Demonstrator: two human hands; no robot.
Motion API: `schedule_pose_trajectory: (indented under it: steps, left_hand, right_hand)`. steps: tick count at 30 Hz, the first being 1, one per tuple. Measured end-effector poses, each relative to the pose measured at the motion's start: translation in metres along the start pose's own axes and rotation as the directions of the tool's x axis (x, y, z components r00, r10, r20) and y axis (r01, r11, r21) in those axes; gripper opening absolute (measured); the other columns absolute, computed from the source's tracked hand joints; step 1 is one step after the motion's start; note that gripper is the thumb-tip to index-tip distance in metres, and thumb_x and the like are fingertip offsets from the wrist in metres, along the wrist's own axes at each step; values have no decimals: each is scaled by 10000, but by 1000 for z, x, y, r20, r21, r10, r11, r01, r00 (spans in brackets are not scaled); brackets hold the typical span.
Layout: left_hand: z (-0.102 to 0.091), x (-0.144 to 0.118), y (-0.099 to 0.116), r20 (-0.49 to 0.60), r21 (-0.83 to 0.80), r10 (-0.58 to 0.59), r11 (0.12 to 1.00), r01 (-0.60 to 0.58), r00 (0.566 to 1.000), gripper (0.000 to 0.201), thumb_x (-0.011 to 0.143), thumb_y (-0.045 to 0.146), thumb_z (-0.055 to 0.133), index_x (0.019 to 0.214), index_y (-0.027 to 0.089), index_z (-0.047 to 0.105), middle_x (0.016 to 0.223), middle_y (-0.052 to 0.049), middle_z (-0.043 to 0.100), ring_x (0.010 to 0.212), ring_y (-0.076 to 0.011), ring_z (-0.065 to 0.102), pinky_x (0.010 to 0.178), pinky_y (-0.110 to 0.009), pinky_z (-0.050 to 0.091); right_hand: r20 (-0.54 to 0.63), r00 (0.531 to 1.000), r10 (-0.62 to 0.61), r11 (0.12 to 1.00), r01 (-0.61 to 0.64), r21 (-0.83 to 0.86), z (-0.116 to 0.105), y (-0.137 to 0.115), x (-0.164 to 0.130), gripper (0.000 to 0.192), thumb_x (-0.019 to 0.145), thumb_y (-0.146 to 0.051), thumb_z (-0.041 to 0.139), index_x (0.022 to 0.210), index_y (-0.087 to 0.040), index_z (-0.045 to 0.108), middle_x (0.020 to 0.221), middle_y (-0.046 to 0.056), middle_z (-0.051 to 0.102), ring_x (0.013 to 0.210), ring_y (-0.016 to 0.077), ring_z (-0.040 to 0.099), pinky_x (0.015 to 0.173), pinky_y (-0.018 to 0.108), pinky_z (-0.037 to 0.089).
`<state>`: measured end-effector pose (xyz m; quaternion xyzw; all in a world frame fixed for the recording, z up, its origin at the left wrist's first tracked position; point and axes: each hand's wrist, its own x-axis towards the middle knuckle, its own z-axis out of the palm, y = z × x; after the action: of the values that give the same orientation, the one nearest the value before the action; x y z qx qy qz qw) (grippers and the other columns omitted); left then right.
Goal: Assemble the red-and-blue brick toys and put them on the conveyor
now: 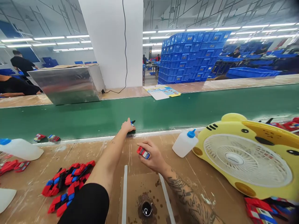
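Observation:
My left hand is stretched out to the near edge of the green conveyor belt, resting on a small blue and black toy part that lies on the belt. Closer to me, my right hand is closed around a small red, blue and white toy piece above the wooden workbench. A pile of red, blue and black toy parts lies on the bench to my left.
A white squeeze bottle with a blue cap stands beside a yellow fan lying on the right. Another white bottle lies at left. Two small toy pieces ride the belt. A metal box and stacked blue crates are beyond.

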<state>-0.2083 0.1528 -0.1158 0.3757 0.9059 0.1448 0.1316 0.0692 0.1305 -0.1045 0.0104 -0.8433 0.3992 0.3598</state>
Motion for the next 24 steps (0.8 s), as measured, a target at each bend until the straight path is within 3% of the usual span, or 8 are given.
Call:
schedule_pose_trajectory:
  steps: [3,7,10,13,15,18,20,24]
  left_hand:
    - [-7,-24,-6,-34,-39,73,996,-75,997,1015,733,472,730,1516,67,228,1337,-245,563,1227,-321,558,944,-332,440]
    - [-51,-69,-47,-74,-10,94,995,-95,993,859,798,450,658,1515,128,310,1396,-183,530,1243,-286,531,991,-309,404]
    - [-94,-128,-88,-62,54,63,997,-59,996,630,792,388,645,1368,153,540,1169,-110,668,1075,-252,610,940,-293,427]
    - [-115,-201,-113,5,117,12,993,-13,1000,389,733,345,659,1081,180,713,851,-57,710,853,-239,643,824,-296,460]
    - [-111,-245,-121,48,143,-8,990,1,999,244,722,362,653,899,215,734,751,-37,697,753,-226,635,740,-286,459]
    - [-84,-288,-123,64,176,-37,984,25,997,192,766,402,619,744,222,684,690,-42,675,685,-223,626,670,-283,438]
    - [-60,-298,-121,38,195,-65,979,56,997,221,806,411,587,740,211,652,707,-70,674,703,-247,638,673,-300,436]
    - [-21,-295,-111,-21,196,-88,976,90,996,140,854,291,530,852,192,629,841,-126,692,856,-290,665,759,-332,446]
  right_hand:
    - [9,996,88,995,-89,53,-2,6,-15,455,805,-172,619,1256,-229,618,1076,80,592,984,231,592,893,389,492]
    - [-20,937,350,922,-341,185,3,30,-40,342,829,-317,627,1152,-210,661,979,72,658,857,237,615,827,395,499]
    - [-25,850,526,784,-474,400,10,51,-52,449,827,-414,617,1230,-216,619,938,56,643,733,200,586,686,334,497]
    - [96,825,557,625,-492,606,16,63,-53,574,841,-447,542,1371,-227,524,940,43,622,711,185,577,591,295,473]
    - [167,819,549,586,-520,622,16,65,-51,588,834,-443,562,1381,-228,523,1010,51,640,802,196,608,659,306,500]
    - [169,828,535,611,-517,599,16,66,-49,627,785,-426,682,1362,-223,542,1192,73,646,1042,234,617,917,364,488]
    - [159,834,529,594,-497,633,15,67,-50,672,754,-426,735,1360,-214,539,1229,88,649,1110,256,613,1007,399,448]
    - [178,829,530,527,-487,696,15,68,-53,707,735,-416,789,1360,-215,525,1198,98,676,1079,261,651,1024,425,449]
